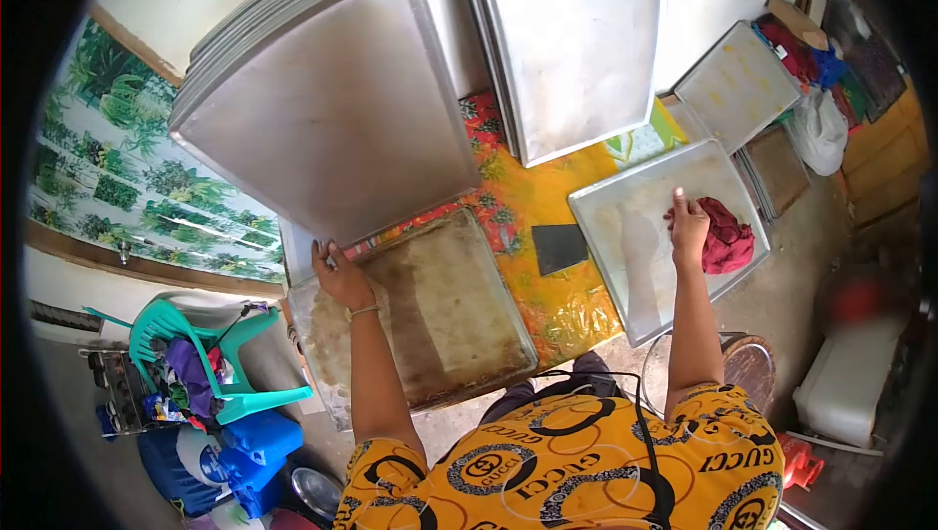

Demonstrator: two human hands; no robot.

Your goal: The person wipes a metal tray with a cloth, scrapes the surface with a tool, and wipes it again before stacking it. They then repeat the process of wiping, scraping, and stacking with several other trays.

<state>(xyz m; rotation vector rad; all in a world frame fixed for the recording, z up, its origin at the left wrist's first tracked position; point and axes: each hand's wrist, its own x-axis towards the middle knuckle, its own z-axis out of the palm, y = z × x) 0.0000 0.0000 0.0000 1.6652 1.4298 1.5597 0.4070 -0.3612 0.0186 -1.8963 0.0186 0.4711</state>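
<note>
My left hand (344,281) is at the far left rim of a brown-stained baking tray (459,305) lying flat in front of me. Its thumb and fingers are apart, close to the foot of a tall stack of upright metal trays (332,110). My right hand (690,229) is closed, thumb up, above a cleaner metal tray (635,237) on the right. Against that hand is a bunched maroon cloth (726,239), which it appears to grip, though the fingers are partly hidden. Between the two flat trays lies a small dark square piece (560,249).
A second stack of upright trays (581,42) stands at the back on the yellow patterned table cover (576,305). Another spotted tray (740,81) leans at the right. A green plastic chair (259,335) bears clothes on the left. A round wooden stool (747,374) stands right of me.
</note>
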